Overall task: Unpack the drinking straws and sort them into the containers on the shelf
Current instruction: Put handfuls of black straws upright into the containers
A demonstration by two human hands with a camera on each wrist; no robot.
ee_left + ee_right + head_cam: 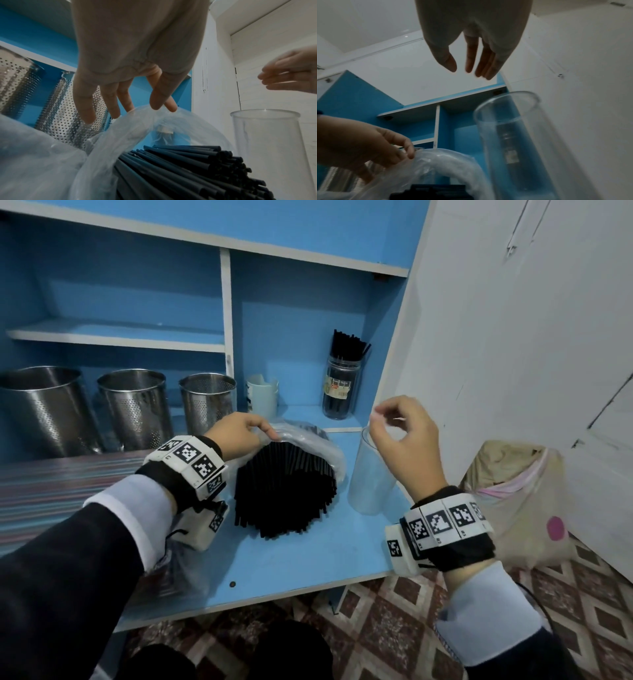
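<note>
A thick bundle of black straws (284,494) (188,169) (428,192) lies on the blue shelf board (291,559), half out of a clear plastic bag (308,433) (137,128) (445,165). My left hand (270,433) (163,108) (409,152) pinches the bag's upper rim between thumb and forefinger. An empty clear tumbler (370,477) (267,142) (513,135) stands upright just right of the bundle. Above its rim hovers my right hand (380,419) (267,81) (465,70), fingers relaxed and holding nothing.
Three perforated steel canisters (135,405) stand along the back left. A white cup (262,395) and a jar of black straws (340,390) sit in the back compartment. A lined bin (520,501) stands on the floor at right, by the white wall.
</note>
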